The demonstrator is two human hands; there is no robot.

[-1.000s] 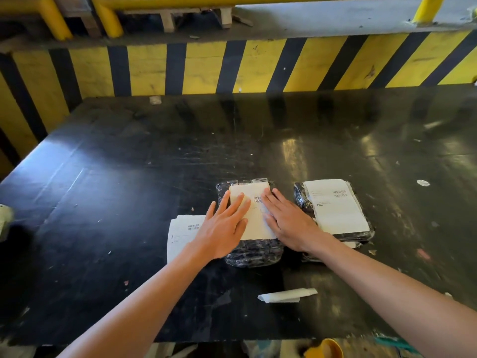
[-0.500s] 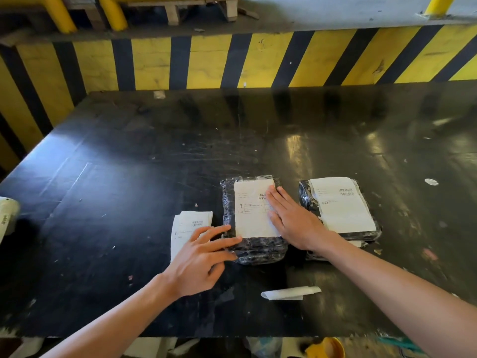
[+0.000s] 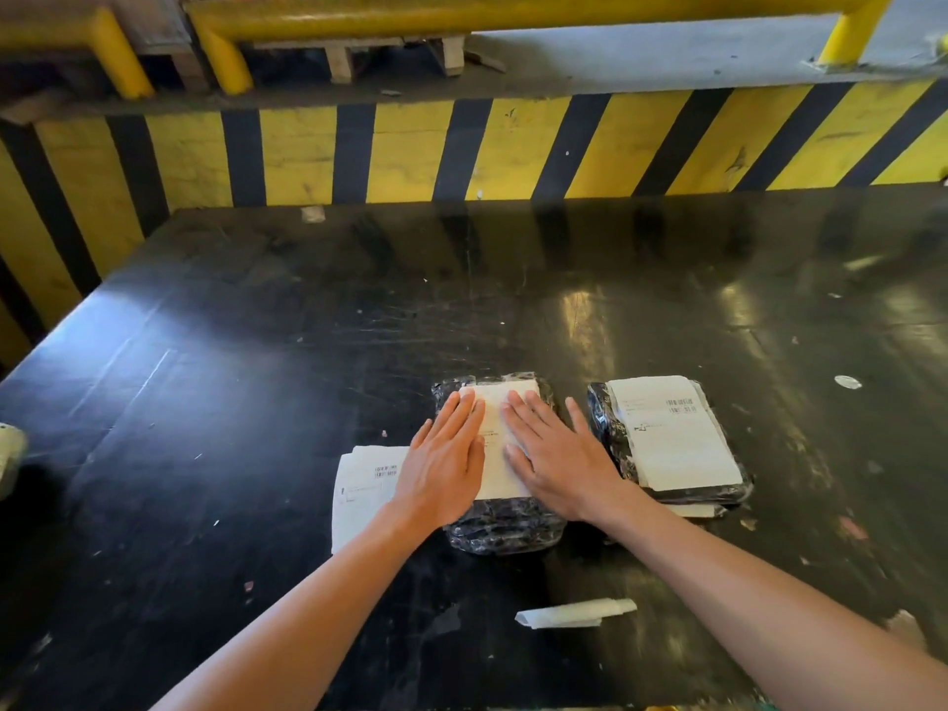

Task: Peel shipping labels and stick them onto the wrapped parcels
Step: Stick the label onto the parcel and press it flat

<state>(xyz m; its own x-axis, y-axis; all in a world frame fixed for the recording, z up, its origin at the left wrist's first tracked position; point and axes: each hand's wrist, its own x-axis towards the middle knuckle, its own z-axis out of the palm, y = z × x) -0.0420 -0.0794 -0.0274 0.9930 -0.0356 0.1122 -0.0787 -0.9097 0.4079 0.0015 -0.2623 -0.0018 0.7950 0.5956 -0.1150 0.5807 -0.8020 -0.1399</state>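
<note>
my left hand [image 3: 445, 467] and right hand [image 3: 556, 461] press flat, fingers straight, gripping nothing, on the label [image 3: 496, 443]; its long axis runs 12 to 6; the sheets [image 3: 361, 484] lie at 9, nearer my left.

Left hand [image 3: 445, 467], right hand [image 3: 556, 461] flat, palms down, fingers straight.

Bright overhead light, glare patches on black table [image 3: 590, 310]; edges bowed, slightly soft.
</note>
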